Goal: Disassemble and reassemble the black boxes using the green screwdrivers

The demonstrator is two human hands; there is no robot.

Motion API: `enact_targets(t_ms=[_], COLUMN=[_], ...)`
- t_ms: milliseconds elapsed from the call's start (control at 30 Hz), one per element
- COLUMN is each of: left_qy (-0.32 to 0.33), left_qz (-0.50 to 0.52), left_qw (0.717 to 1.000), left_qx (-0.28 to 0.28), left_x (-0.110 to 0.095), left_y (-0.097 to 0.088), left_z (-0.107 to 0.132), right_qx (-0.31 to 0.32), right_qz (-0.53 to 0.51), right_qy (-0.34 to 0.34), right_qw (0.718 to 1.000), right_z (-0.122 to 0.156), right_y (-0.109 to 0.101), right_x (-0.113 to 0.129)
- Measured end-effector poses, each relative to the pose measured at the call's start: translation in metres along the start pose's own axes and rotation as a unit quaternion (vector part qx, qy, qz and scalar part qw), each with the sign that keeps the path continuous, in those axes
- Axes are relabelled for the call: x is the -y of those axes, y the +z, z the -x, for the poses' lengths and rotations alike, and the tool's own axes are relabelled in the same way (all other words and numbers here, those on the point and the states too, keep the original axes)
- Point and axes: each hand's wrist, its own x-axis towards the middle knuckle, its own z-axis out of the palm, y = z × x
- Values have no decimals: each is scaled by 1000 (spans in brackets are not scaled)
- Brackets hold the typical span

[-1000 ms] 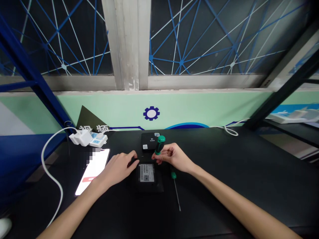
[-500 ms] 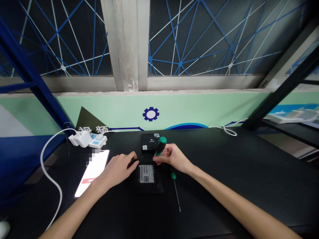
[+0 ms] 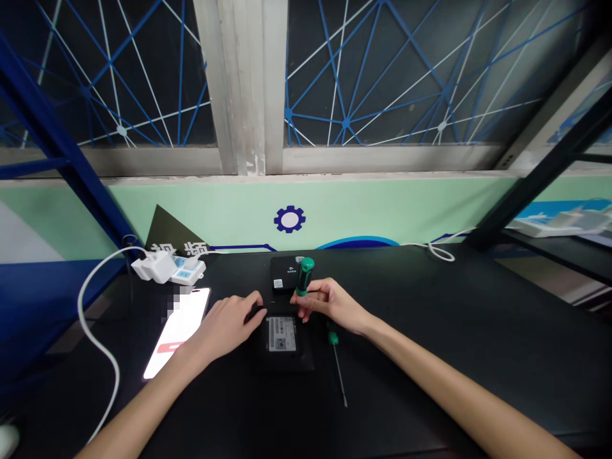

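A black box (image 3: 302, 357) with a white printed label lies flat on the dark table. At its far left corner, my left hand (image 3: 235, 320) has its thumb and index finger curled around the edge, seemingly steadying it. My right hand (image 3: 329, 301) pinches the lower handle of a green and black screwdriver (image 3: 305, 275), held nearly upright over the far right part of the box. The fingers hide the shaft and tip. A second screwdriver (image 3: 333, 338), with a green handle and bare metal shaft, rests on the table right of the box.
Behind the hands lies another flat black case (image 3: 282, 271) with a small white sticker. A lit phone (image 3: 179, 331) sits beside my left forearm. White plugs and a power strip (image 3: 189, 271) stand at the back left, with a white cable (image 3: 98, 344) looping forward.
The screwdriver and my right fingers have shifted slightly left, and the handle stands a little more upright. My left hand has stayed put.
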Motion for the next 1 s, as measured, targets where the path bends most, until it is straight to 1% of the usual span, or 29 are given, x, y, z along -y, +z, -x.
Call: enact_targets(t_ms=[100,300,467,600,767,900,1000], left_qy=[0,4,4,3,5,7,8], left_qz=[-1,5,4,3,-5,5,23], left_qw=[1000,1000,1000,1000,1000,1000,1000], left_qx=[0,-3,-3,-1,-4,-6,-6], left_x=[0,1,1,0,1,0,-2], left_y=[0,1,1,0,1,0,-1], left_z=[1,0,-1,0,1,1,1], right_qx=[-5,-50,-48,-59,-69,-88,-99], right_qz=[-1,-14,-3,3,-1,-16,-50], right_qy=[-1,-28,-33,-42,-71,-98,-92], right_qw=[1000,998,998,997,995,991,990], right_z=[0,-2,-2,0,1,0,0], right_y=[1,4,2,0,-3,-4,-5], right_x=[1,2,3,7,8,6,5])
